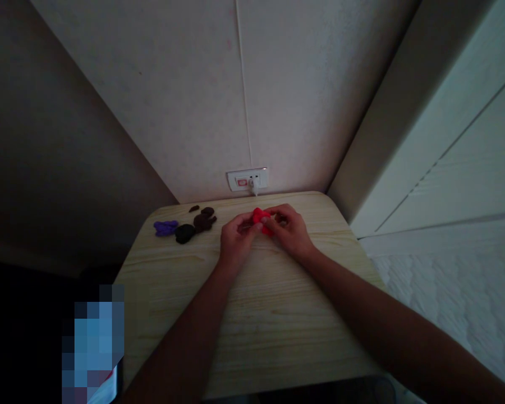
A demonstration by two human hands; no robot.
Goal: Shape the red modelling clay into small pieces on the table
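Note:
A lump of red modelling clay (257,214) is held above the wooden tabletop, between my two hands. My left hand (239,235) grips its left side, thumb and fingers closed on it. From the right, my right hand (292,227) pinches the same lump, with the thumb across its front. Part of the red clay is covered by my fingers. To the left of my hands lie a purple clay piece (165,227), a black clay piece (185,233) and a dark brown clay piece (202,222), close together on the table.
The small wood-grain table (273,325) stands against the wall. Behind it, a wall socket (247,179) holds a white plug with a cable. At the right are a pale panel (437,140) and a white quilted surface (441,292). A blurred-out lit screen (96,342) is at lower left.

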